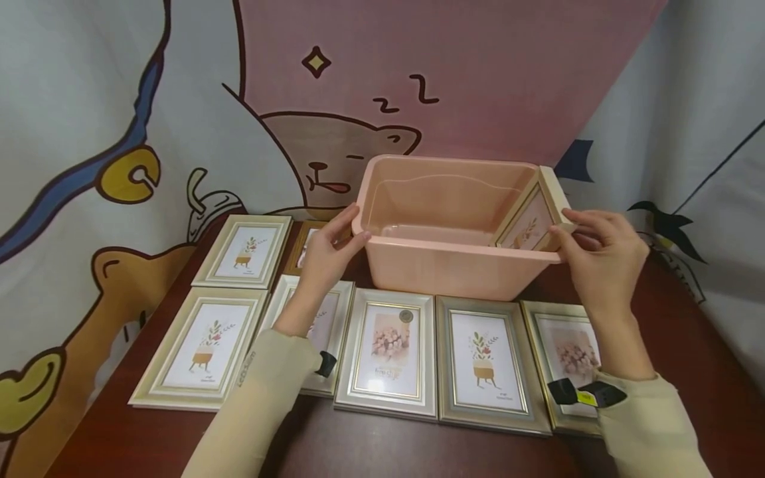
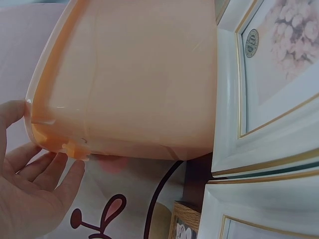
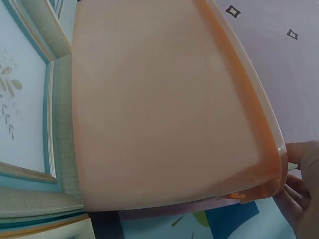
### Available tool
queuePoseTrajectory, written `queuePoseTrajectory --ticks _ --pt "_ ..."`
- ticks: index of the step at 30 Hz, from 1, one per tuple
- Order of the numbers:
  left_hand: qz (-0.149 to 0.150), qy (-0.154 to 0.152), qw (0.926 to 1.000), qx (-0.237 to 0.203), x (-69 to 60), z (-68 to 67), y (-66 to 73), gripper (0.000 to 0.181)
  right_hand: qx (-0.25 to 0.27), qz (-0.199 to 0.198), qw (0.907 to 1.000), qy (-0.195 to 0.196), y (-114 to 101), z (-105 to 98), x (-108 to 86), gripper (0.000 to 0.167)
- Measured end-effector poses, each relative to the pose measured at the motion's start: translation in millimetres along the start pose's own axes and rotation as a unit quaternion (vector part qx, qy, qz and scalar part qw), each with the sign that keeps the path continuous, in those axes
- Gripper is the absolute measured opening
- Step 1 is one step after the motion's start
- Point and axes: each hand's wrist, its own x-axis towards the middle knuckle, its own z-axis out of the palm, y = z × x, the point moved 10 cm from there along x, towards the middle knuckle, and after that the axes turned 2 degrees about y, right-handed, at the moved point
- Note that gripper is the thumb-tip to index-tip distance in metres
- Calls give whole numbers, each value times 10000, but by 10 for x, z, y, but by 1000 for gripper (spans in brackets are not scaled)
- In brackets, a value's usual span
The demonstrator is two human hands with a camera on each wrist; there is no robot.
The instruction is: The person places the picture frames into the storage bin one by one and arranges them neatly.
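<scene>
A pink plastic bin [image 1: 442, 269] stands at the back of the table. At its front left corner, my left hand [image 1: 329, 255] grips the rim, thumb in front and fingers curled round the side. My right hand [image 1: 603, 255] holds the front right corner of the rim, its fingers close against a cream picture frame [image 1: 528, 222]. That frame leans inside the bin along the right wall, its top edge sticking up past the rim. Both wrist views show the bin's front wall, with the left hand [image 2: 37, 184] and the right hand [image 3: 301, 184] at its rim corners.
In front of the bin lie a white frame [image 1: 385, 355], a grey-gold frame [image 1: 493, 365] and a gold-edged frame [image 1: 564, 358]. To the left are two cream frames [image 1: 200, 348], another white frame [image 1: 340, 292] and a partly hidden brown frame [image 1: 297, 249]. A printed curtain [image 1: 466, 53] hangs behind.
</scene>
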Motion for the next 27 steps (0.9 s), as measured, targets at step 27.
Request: queuePoseTrajectory --ticks 27 --pt "184 177 9993 261 -21 2 47 62 -646 -623 9957 -234 -16 164 19 26"
